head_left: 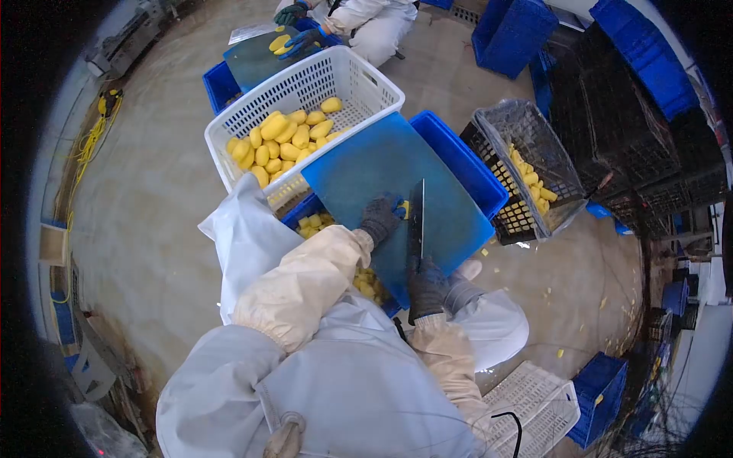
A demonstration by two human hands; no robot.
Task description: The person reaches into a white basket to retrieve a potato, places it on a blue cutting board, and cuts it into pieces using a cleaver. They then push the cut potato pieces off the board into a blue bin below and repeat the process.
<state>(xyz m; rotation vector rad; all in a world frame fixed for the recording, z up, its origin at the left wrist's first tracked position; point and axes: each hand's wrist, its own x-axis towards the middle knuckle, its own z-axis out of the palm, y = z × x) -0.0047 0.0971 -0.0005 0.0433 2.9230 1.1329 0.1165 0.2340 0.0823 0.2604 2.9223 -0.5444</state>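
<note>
My right hand [427, 291], in a dark grey glove, is closed round the handle of a large knife [416, 225]. The blade stands edge-down on a blue cutting board [355, 172]. Just left of the blade, my gloved left hand [379, 219] has its blue fingertips closed on a small yellow potato piece [406, 209]. The board lies across a blue bin [462, 169], where cut yellow pieces [369, 285] show beneath my left arm. Beside the board, a white perforated crate [374, 88] holds several whole peeled potatoes [279, 133].
A black crate [489, 164] lined with clear plastic holds yellow pieces on the right. Opposite, a person in white [374, 23] works at another board [252, 62]. Yellow scraps lie on the wet floor [573, 298]. A white crate [534, 404] and blue bin [598, 397] stand lower right.
</note>
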